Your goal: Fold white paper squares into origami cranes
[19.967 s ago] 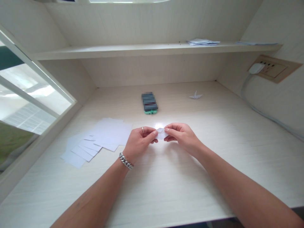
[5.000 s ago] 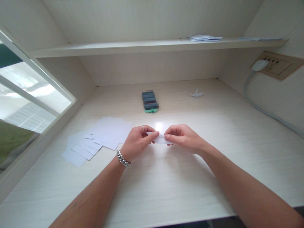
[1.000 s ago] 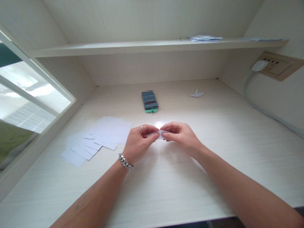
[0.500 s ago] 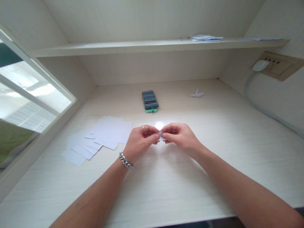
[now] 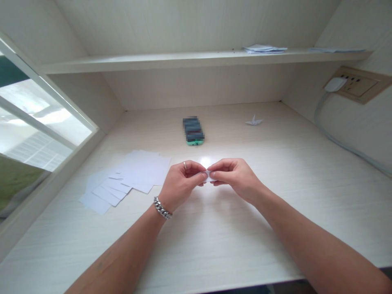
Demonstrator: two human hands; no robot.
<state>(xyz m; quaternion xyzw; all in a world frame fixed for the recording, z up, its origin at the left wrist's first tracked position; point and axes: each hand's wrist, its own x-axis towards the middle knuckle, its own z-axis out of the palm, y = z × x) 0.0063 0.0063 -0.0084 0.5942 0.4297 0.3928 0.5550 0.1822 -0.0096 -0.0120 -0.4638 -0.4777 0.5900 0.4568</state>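
Observation:
Between my two hands is a small folded piece of white paper, mostly hidden by the fingers. My left hand, with a ring and a chain bracelet, pinches its left end between thumb and fingers. The right end is pinched the same way by my right hand. Both hands are closed, with their fingertips nearly meeting above the desk. Left of my left hand lie several loose sheets of white paper, spread and overlapping. A small folded paper crane rests farther back on the right.
A blurred-out phone with a green edge lies behind the hands on the desk. Above runs a shelf bearing a paper stack. A white plug with a cable sits in the right wall socket. A framed glass pane stands left.
The thumbs have parted slightly, so a little more of the folded paper shows between them. Both hands keep their pinch, and everything else stays in place.

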